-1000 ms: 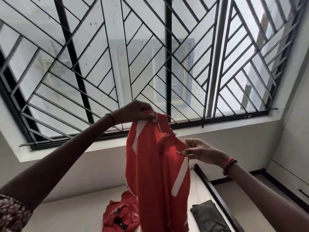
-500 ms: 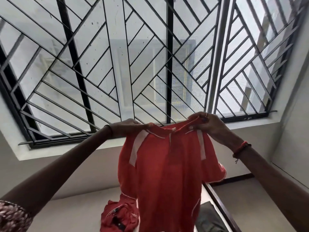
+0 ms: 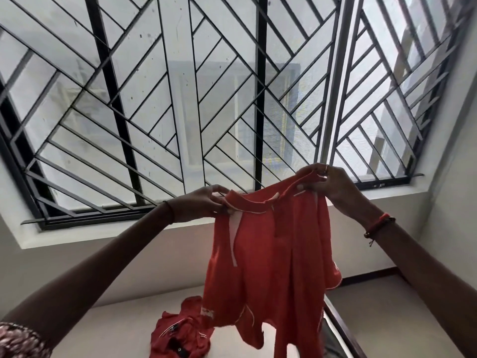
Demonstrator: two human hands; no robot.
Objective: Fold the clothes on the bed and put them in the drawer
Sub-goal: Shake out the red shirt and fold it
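Red shirt [image 3: 268, 257] hangs spread between both hands, left hand [image 3: 198, 204] pinching one shoulder and right hand [image 3: 333, 187] gripping the other, crumpled red garment [image 3: 180, 334] lying below them.

red shirt [image 3: 271, 254]: red with thin white piping and white shoulder stripes. It is held up in the air at its collar edge and hangs open, unfolded, hem and one sleeve dangling over the bed. The left hand [image 3: 204, 205] pinches one shoulder and the right hand [image 3: 333, 187] grips the other, slightly higher.
crumpled red garment [image 3: 180, 334]: a heap with white trim and a small dark patch, lying on the bed beside the shirt's hem.
dark grey garment [image 3: 330, 339]: at the bed's right edge, mostly hidden behind the shirt.
bed [image 3: 108, 332]: pale surface, dark frame along its right side.
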